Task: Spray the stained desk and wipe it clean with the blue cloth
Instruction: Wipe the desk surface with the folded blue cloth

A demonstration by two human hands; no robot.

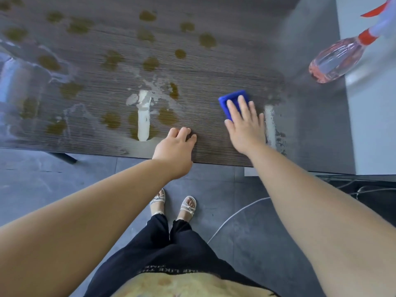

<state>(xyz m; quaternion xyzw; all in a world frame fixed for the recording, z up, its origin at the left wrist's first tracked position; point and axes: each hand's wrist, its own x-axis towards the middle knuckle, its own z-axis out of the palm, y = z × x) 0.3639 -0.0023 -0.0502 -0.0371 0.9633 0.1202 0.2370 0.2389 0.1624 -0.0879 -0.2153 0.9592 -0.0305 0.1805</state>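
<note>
Two hands show on my feed, both over the dark wood-grain desk (214,67).

Where is the cloth?

Under the right hand (246,125). The folded bright-blue cloth (233,97) lies on the right part of the desk. I see that hand flat on it, fingers straight and pressing down. Only the cloth's far end shows past the fingertips.

And the other hand?

I have the left hand (175,146) near the desk's front edge, just left of the right one. Its fingers are loosely curled with the tips on the wood, grasping nothing.

What about the stains?

Many round olive-brown stains (207,40) dot the left and middle of the desk, all to the left of the cloth. Pale wet-looking patches (154,86) lie among the nearer ones.

Can you see the sprayer?

Yes. The clear spray bottle of pink liquid with a red collar (334,61) is at the desk's far right end, well apart from both hands. It is blurred on my screen, so I cannot make out its top.

Anything lower down?

Below the desk edge I see grey floor tiles (64,179), a white cable (235,213), and the person's pale sandals (188,205) under black trousers (171,243).
</note>
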